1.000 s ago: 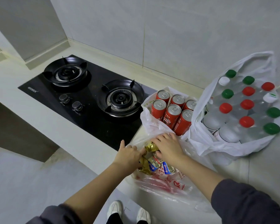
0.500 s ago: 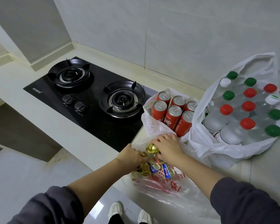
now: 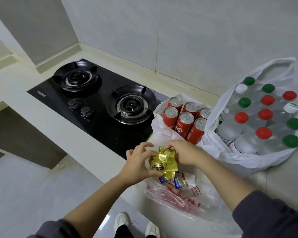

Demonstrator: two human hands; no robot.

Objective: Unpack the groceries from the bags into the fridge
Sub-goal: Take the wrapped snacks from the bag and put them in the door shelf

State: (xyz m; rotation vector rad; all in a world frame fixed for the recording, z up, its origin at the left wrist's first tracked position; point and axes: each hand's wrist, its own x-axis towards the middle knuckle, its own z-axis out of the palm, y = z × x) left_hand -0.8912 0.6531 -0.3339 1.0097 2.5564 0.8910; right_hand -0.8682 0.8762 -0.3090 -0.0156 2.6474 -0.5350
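Observation:
A crinkled gold foil packet (image 3: 163, 164) sits between both hands above a clear bag with red print (image 3: 177, 196) at the counter's front edge. My left hand (image 3: 138, 162) holds the packet from the left, thumb under it, fingers spread. My right hand (image 3: 184, 153) grips its upper right side. Blue and silver packets (image 3: 176, 182) lie in the clear bag just below. Behind, a white bag holds several red cans (image 3: 184, 121). A larger white bag (image 3: 248, 157) to the right holds water bottles with red, green and white caps (image 3: 267, 115).
A black two-burner gas hob (image 3: 100, 103) is set into the white counter (image 3: 46, 117) to the left of the bags. Tiled wall runs behind. The counter edge drops to a grey floor where my white shoes (image 3: 136, 225) show.
The gold foil packet has come up out of the clear bag and is now fully visible between both hands. The left hand's fingers have spread round it.

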